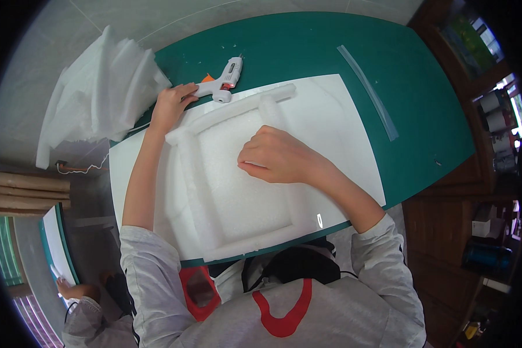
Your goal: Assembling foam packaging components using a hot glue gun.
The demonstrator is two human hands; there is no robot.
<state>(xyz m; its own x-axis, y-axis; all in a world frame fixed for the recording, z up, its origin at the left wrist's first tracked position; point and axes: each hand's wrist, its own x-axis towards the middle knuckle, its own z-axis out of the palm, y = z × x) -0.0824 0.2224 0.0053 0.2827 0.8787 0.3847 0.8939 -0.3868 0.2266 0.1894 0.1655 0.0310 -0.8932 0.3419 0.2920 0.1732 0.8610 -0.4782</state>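
Note:
My left hand (pixel 174 103) is at the far edge of the white sheet, its fingers closed on the handle end of a white hot glue gun (pixel 221 87). The gun lies on its side, nozzle pointing away to the right. My right hand (pixel 275 155) is a closed fist above a white foam panel (pixel 243 203); whatever it may hold is hidden. Foam strips border the panel like a frame, with a long strip (pixel 232 110) along the far side. My right hand and forearm cover part of the right strip.
A stack of white foam sheets (pixel 98 93) stands at the far left. The white board (pixel 354 139) lies on a green tabletop (pixel 307 40). Clear plastic strips (pixel 368 93) lie at right. A power cord (pixel 90 168) hangs at left. Another person's hand (pixel 69 288) is at a second table, lower left.

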